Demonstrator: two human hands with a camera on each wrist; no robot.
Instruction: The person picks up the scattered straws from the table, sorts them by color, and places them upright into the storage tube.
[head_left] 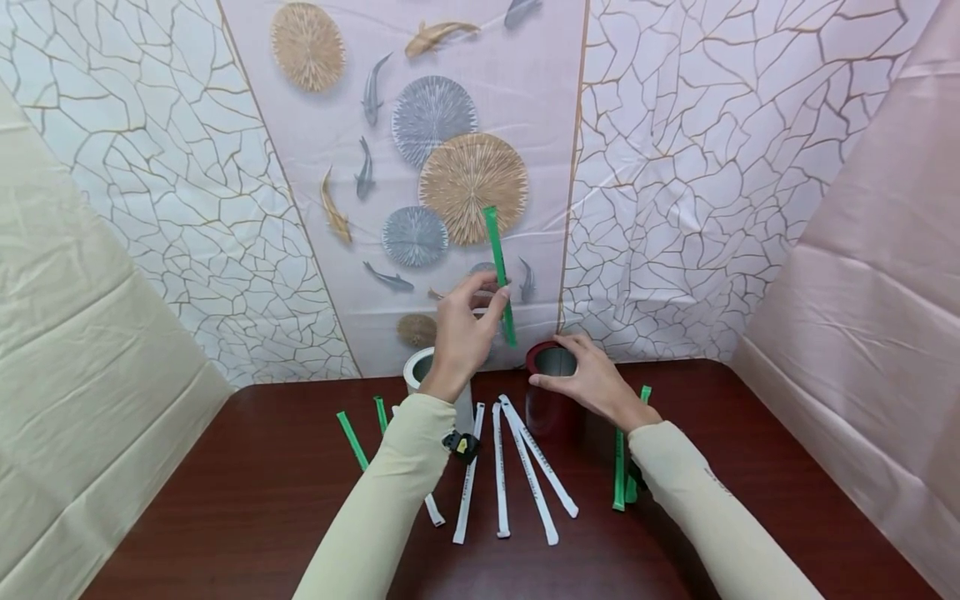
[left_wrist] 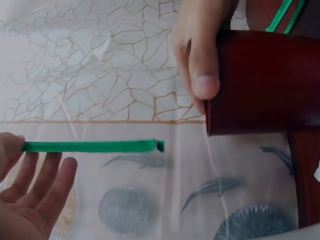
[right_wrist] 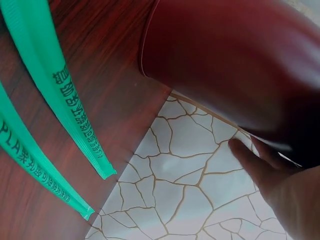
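Observation:
A green paper-wrapped straw [head_left: 496, 246] is pinched near its lower part between the thumb and fingers of my left hand [head_left: 463, 333]. It stands nearly upright in the air, slightly tilted, to the upper left of a dark red cylindrical cup [head_left: 550, 412]. My right hand [head_left: 597, 382] grips that cup at its rim, thumb on the near side and fingers at the back. In the left wrist view the straw [left_wrist: 95, 146] points toward the cup's mouth, apart from it. Behind my left wrist a white cup [head_left: 462, 410] is partly hidden.
Several white wrapped straws [head_left: 501, 479] lie spread on the brown table [head_left: 247, 500] between my arms. Green wrapped straws [head_left: 351, 438] lie on the left, and more green straws [head_left: 618, 471] sit beside my right forearm. A patterned cloth backdrop [head_left: 675, 208] rises behind the table.

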